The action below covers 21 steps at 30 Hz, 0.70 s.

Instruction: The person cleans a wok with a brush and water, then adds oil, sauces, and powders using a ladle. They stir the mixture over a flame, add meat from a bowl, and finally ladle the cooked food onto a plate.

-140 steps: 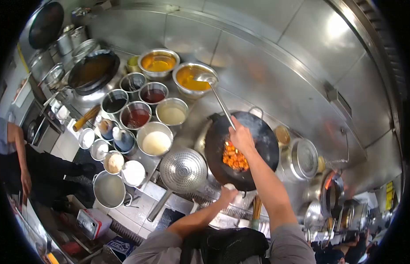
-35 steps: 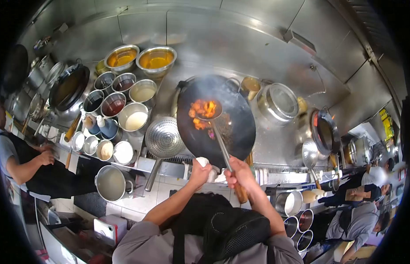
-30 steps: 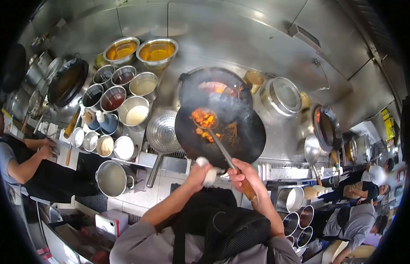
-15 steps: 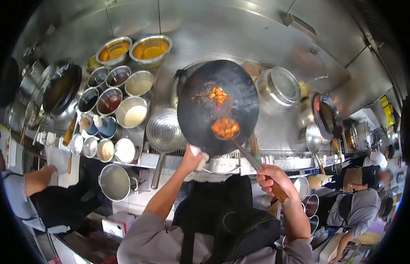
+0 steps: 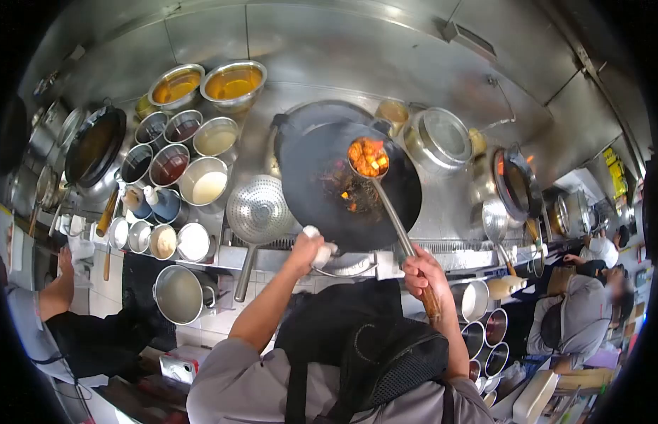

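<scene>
My left hand (image 5: 305, 253) is closed on a folded white cloth (image 5: 322, 256) at the near-left rim of a dark wok (image 5: 311, 194). My right hand (image 5: 422, 274) grips the wooden-ended handle of a long metal ladle (image 5: 394, 218). Its bowl is over the far right part of the wok, filled with glossy orange-red diced food (image 5: 368, 157). A few orange bits (image 5: 351, 206) and dark, oily residue lie on the wok's bottom. Left of the wok rests a perforated strainer (image 5: 260, 210), its handle pointing toward me.
Metal pots of sauces (image 5: 205, 181) and two bowls of yellow liquid (image 5: 233, 83) stand at left. A lidded pot (image 5: 438, 138) is right of the wok, with another wok (image 5: 516, 180) beyond. A bucket (image 5: 180, 293) sits low at left. Other people are on both sides.
The ladle has moved up and away from me, its bowl now holding more of the diced food. The wok has come down toward me, baring the burner's back rim. Fewer pieces lie in it.
</scene>
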Tool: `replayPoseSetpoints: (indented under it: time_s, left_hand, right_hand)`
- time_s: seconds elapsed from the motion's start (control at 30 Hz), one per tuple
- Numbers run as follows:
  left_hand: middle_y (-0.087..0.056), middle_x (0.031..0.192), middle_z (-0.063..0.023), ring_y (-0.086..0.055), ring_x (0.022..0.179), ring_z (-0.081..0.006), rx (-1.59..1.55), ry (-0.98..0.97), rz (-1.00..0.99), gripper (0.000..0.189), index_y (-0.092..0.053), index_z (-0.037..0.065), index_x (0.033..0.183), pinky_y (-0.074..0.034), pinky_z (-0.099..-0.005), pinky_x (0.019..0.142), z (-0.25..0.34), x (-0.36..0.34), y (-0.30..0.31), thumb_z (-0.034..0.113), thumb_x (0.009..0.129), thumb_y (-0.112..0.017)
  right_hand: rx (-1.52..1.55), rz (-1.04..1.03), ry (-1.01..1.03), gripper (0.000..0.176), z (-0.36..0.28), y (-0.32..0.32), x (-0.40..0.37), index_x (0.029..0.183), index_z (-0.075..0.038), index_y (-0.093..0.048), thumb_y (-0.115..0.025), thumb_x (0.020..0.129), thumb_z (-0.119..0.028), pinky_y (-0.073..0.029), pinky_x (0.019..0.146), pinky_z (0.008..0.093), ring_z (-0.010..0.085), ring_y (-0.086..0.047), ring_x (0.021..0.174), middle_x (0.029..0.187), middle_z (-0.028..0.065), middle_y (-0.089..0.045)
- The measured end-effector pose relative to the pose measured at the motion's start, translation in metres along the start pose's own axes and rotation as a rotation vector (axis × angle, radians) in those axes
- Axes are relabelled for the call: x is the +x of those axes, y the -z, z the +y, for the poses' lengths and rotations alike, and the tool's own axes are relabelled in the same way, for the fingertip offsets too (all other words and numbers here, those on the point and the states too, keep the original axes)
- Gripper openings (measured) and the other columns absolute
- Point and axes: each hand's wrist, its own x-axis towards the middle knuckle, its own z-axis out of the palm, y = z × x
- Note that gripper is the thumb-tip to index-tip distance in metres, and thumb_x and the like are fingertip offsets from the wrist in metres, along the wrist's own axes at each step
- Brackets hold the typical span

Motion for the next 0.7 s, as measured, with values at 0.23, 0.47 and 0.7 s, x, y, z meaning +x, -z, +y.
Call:
replayPoseSetpoints:
  time_s: [0.23, 0.47, 0.7]
  left_hand:
    - [-0.065, 0.089, -0.0110, -0.067, 0.075, -0.0222, -0.230, 0.084, -0.059, 0.013, -0.058, -0.003, 0.097, -0.057, -0.0364, 0.065, 0.026, -0.008, -0.054, 0.004, 0.089, -0.051]
    - [-0.056, 0.116, -0.0231, -0.059, 0.105, -0.0364, 0.611, -0.502, 0.296, 0.057, -0.031, -0.001, 0.131, -0.045, -0.0422, 0.092, -0.031, 0.009, -0.009, 0.007, 0.084, -0.061]
    - [-0.056, 0.114, -0.0273, -0.055, 0.109, -0.0468, 0.760, -0.625, 0.339, 0.059, -0.032, -0.002, 0.131, -0.043, -0.0465, 0.095, -0.062, -0.004, 0.005, 0.006, 0.081, -0.061]
  right_hand:
    - [-0.133, 0.036, -0.002, 0.050, -0.019, 0.012, -0.018, 0.138, -0.003, -0.038, -0.054, 0.091, -0.008, -0.031, 0.032, 0.0208, 0.0031, -0.036, 0.039, 0.066, -0.0007, -0.044]
    - [-0.258, -0.017, -0.248, 0.037, -0.058, -0.006, -0.021, 0.124, 0.000, -0.044, -0.057, 0.090, -0.008, -0.033, 0.034, 0.0215, 0.0035, -0.040, 0.042, 0.067, 0.0010, -0.045]
    - [-0.045, -0.132, -0.187, 0.042, -0.097, -0.019, -0.044, 0.137, -0.003, -0.039, -0.047, 0.096, -0.006, -0.035, 0.027, 0.0222, 0.0017, -0.039, 0.037, 0.067, 0.0005, -0.042]
